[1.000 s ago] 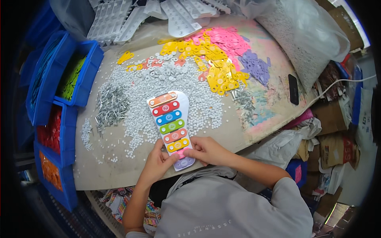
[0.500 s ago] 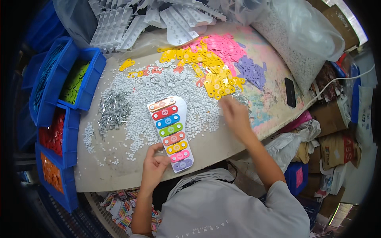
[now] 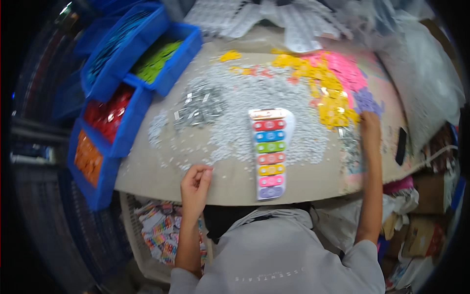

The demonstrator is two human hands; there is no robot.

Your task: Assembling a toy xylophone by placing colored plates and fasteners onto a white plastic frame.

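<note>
A white toy xylophone (image 3: 290,128) with a column of coloured bars lies flat near the table's front edge, touched by neither hand. To its left my left hand (image 3: 196,185) hovers over the front edge, fingers curled and thumb pressed to the index finger. Anything in that pinch is too small to make out. My right hand (image 3: 370,128) reaches out to the near side of a pile of purple bars (image 3: 366,101), beside the yellow bars (image 3: 338,105). Its fingers are blurred and partly hidden.
Small white rings (image 3: 264,90) and metal pins (image 3: 200,104) cover the middle. Pink bars (image 3: 345,71) lie behind. Blue bins (image 3: 117,149) line the left; white moulded parts (image 3: 298,29) sit at the back. A dark phone (image 3: 401,146) lies right, and a basket (image 3: 128,223) stands below.
The whole view has shifted, moving the scene rightward. My left hand has come away from the xylophone's edge. My right hand has gone from the yellow bars to the purple ones.
</note>
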